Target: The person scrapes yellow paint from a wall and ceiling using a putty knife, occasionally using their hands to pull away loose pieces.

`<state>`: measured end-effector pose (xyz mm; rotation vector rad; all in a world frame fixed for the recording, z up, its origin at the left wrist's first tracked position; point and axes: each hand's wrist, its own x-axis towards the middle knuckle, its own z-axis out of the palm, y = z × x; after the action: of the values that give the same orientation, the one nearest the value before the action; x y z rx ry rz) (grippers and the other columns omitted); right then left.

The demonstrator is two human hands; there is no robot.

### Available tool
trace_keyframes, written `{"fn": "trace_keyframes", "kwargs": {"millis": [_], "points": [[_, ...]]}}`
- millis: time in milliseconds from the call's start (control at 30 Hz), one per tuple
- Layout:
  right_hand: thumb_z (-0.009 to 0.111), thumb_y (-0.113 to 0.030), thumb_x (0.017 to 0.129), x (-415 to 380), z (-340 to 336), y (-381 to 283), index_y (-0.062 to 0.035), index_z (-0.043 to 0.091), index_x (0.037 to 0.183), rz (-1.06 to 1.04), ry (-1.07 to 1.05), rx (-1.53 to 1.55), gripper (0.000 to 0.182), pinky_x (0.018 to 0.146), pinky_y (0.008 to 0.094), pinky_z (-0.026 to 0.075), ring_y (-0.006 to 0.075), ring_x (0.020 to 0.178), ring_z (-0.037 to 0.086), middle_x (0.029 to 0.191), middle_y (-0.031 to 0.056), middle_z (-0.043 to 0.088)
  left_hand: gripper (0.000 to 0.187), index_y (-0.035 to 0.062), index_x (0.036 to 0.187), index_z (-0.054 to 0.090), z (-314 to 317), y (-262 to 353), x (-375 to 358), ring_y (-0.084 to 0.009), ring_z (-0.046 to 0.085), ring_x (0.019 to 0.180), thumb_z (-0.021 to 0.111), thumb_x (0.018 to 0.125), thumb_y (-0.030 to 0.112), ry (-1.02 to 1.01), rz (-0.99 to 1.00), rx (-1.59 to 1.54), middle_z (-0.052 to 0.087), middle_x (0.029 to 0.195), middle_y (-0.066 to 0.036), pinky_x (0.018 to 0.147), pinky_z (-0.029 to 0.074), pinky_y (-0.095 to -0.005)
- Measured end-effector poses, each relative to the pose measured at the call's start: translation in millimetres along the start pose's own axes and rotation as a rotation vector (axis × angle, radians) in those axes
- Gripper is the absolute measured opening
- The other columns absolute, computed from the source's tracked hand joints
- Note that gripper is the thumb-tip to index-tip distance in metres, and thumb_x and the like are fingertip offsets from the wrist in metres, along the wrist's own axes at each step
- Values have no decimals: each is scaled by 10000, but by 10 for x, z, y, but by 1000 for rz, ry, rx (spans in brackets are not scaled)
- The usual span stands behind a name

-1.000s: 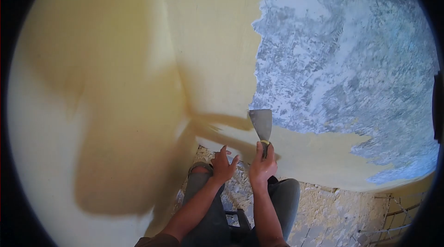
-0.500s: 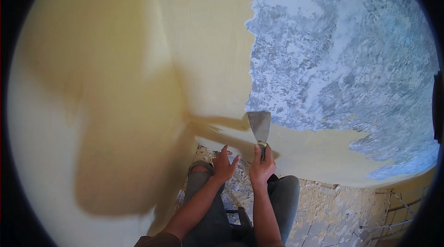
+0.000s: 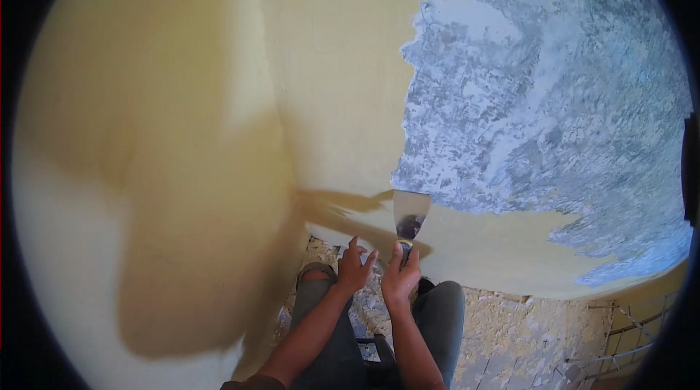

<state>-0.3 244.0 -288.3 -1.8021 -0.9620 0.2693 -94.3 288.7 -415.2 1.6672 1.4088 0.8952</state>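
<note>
My right hand is wrapped round the dark handle of a putty knife, whose wide metal blade points up. The blade's edge meets the lower left border of the scraped grey-white patch on the wall. Yellow paint still covers the wall left of the patch and in a strip below it. My left hand is held in the air left of the tool, fingers apart and holding nothing.
Paint flakes litter the floor along the wall's foot. A second yellow wall meets this one at a corner on the left, under a large shadow. A metal rack-like frame stands at lower right. My bent knees flank a dark seat.
The view has tilted slightly, so the patch sits lower and further right. My right hand and the putty knife sit a little lower in view, the blade still at the patch's border.
</note>
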Motion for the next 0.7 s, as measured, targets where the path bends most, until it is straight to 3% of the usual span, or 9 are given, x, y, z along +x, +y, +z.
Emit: {"fn": "trace_keyframes", "kwargs": {"millis": [67, 133, 233, 267, 333, 400, 467, 567, 700], "points": [[617, -163, 990, -117, -63, 27, 36, 571, 1183, 105, -44, 90, 281, 621, 351, 505, 228, 671, 654, 835, 141, 669, 715, -8, 1437, 353, 12, 42, -54, -324, 630, 999, 647, 935, 408, -33, -14, -95, 643, 1099, -161, 850, 482, -462], [597, -111, 987, -107, -88, -88, 75, 454, 1310, -83, 42, 348, 399, 719, 363, 521, 230, 778, 649, 892, 192, 648, 669, -9, 1429, 374, 14, 140, -17, -304, 646, 997, 635, 954, 384, -49, 5, -198, 645, 1099, -164, 840, 503, -434], [584, -73, 984, -151, -150, 28, 77, 368, 1362, -206, -2, 331, 461, 776, 372, 521, 248, 920, 640, 1061, 211, 612, 403, 20, 1317, 541, -81, 407, -77, -173, 633, 1035, 575, 1014, 283, -125, 61, -597, 661, 1130, -103, 839, 506, -352], [584, -73, 984, -224, -186, 95, 77, 368, 1362, -217, 0, 335, 461, 776, 372, 521, 248, 920, 640, 1061, 211, 612, 403, 20, 1317, 541, -161, 554, -141, -173, 633, 1035, 575, 1014, 283, -120, 71, -600, 661, 1130, -103, 839, 506, -352], [573, -102, 996, -378, -260, 209, 67, 388, 1357, 0, -135, 361, 440, 821, 357, 511, 243, 1019, 614, 1153, 215, 576, 367, 24, 1295, 558, -303, 816, -269, -154, 635, 1014, 585, 1010, 253, -222, -132, -888, 666, 1126, -91, 837, 513, -337], [569, -113, 1000, -536, -392, 173, 62, 383, 1364, 62, -188, 442, 444, 834, 357, 505, 242, 1058, 599, 1162, 214, 572, 337, 22, 1271, 577, -374, 1063, -477, -146, 635, 1004, 585, 1011, 237, -264, -135, -873, 675, 1100, -85, 845, 511, -313], [564, -125, 1004, -681, -449, 233, 56, 378, 1370, 115, -240, 524, 448, 848, 358, 500, 240, 1097, 585, 1171, 214, 568, 414, -22, 1338, 542, -405, 1280, -658, -145, 620, 1011, 595, 1008, 223, -288, -110, -598, 668, 1121, -93, 878, 506, -299], [554, -132, 1008, -762, -490, 213, 35, 376, 1400, -62, -109, 389, 462, 793, 373, 509, 255, 990, 625, 1163, 230, 594, 350, -26, 1291, 575, -203, 1170, -846, -122, 614, 990, 551, 1030, 205, -235, -63, -695, 680, 1082, -94, 865, 502, -283], [545, -134, 1010, -642, -687, 127, 43, 376, 1425, -33, -138, 392, 482, 814, 394, 506, 278, 979, 643, 1186, 264, 608, 358, -22, 1300, 588, -165, 1033, -855, -148, 632, 1019, 494, 1055, 223, -181, 77, -727, 688, 1097, -108, 896, 491, -278]]}}
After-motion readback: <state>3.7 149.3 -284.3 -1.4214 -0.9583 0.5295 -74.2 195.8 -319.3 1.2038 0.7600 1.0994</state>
